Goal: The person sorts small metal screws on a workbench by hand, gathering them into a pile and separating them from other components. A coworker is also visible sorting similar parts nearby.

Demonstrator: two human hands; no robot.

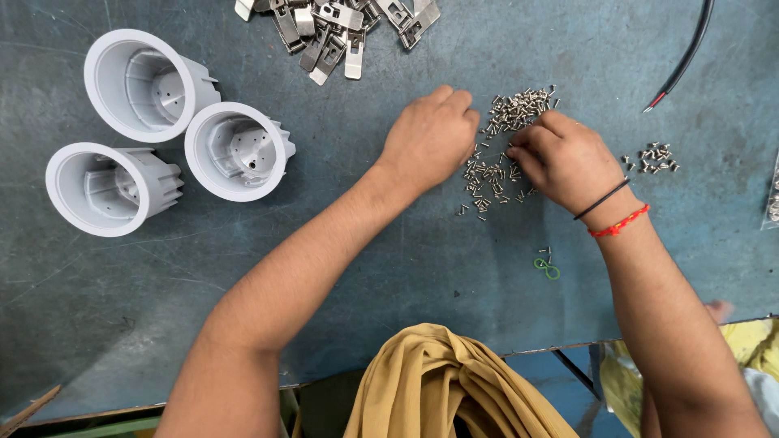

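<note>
On the far left of my view I see three grey ribbed housings [166, 130] lying on their sides on the scuffed blue-grey table [389, 259], two of them touching, their open mouths turned up toward me. Further along the top edge sits a heap of flat metal clips [337, 28].

Moving right, my left hand [430, 138] rests knuckles-up on the table at the left edge of a pile of small silver screws [507, 142]. Its fingers are curled under, so I cannot tell whether they pinch anything. The screws are scattered between my two hands, in the upper middle of the table.

My right hand [568, 158] lies over the right side of that pile, fingertips bent down into the screws; whether a screw is caught between them is hidden from me. A black band and a red thread [618, 222] circle that wrist. Below it lies a small green loop [547, 267]. Further right is a smaller cluster of screws [653, 156], and a black cable [686, 57] runs off the top right corner.
</note>
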